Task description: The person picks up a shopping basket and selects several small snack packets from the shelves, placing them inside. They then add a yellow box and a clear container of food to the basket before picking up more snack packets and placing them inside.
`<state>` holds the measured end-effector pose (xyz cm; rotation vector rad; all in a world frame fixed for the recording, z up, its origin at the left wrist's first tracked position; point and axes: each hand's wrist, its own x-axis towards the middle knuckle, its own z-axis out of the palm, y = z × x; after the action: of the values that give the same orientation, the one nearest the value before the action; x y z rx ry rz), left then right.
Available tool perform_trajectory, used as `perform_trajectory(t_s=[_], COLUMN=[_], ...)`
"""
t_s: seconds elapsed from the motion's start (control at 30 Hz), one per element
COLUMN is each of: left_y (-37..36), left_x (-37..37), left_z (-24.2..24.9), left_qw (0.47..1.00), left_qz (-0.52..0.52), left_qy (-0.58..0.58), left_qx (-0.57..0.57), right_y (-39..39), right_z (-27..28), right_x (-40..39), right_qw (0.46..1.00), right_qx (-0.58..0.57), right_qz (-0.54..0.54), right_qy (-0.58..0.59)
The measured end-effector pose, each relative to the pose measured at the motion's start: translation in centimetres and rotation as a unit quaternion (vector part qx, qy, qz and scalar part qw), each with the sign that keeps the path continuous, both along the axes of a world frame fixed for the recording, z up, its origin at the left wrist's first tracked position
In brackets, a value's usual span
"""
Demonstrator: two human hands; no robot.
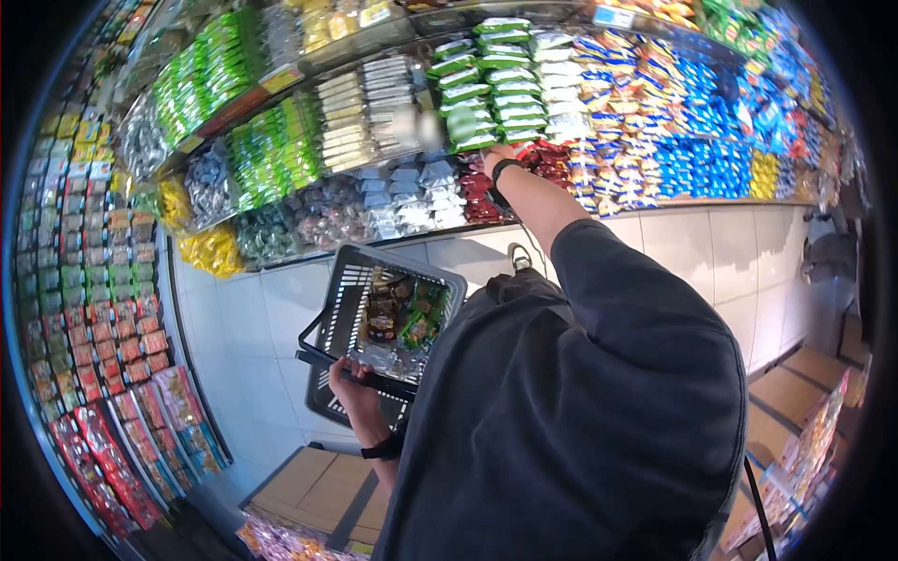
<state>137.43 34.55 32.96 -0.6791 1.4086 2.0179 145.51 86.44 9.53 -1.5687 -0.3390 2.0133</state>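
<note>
My left hand [352, 385] is closed around the dark handle of a grey shopping basket [450, 280], which hangs at my side. Inside the basket lie several snack packets, among them green ones [423, 316] and brown ones [382, 318]. My right hand [499, 157] reaches to the shelf, at the lower edge of a stack of green-and-white packets [513, 84] and just above dark red packets [552, 161]. Its fingers are mostly hidden, so whether they grip a packet does not show.
Shelves of blue packets [697, 168], white packets [412, 201] and yellow bags [210, 251] run along the front. A tall rack of small packs [103, 318] stands at left. Cardboard boxes [313, 486] are low behind me. Another person's dark clothing [831, 257] shows at far right.
</note>
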Motion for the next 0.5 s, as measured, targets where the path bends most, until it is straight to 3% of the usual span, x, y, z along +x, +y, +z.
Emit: perform_trajectory(t_s=[0.07,0.1,0.27,0.33,0.5], left_y=[-0.1,-0.2,-0.5,-0.9,-1.0], left_x=[0.7,0.8,1.2,1.2,1.2], left_z=[0.4,0.6,0.5,-0.1,-0.1], left_qw=[1.0,1.0,0.999,0.999,0.999], left_qz=[0.013,0.012,0.027,0.025,0.028], left_qy=[0.008,0.01,0.017,0.017,0.01], left_qx=[0.003,0.003,0.01,0.025,0.031], right_y=[-0.2,-0.4,0.0,-1.3,-2.3], right_z=[-0.4,-0.4,-0.4,2.2,1.4], right_x=[0.5,0.4,0.9,2.2,3.2], right_qw=[0.979,0.978,0.997,0.997,0.998], right_qx=[0.147,0.148,-0.002,0.048,0.068], right_qz=[0.131,0.141,-0.021,0.02,0.003], right_qy=[-0.043,-0.038,-0.07,-0.057,0.005])
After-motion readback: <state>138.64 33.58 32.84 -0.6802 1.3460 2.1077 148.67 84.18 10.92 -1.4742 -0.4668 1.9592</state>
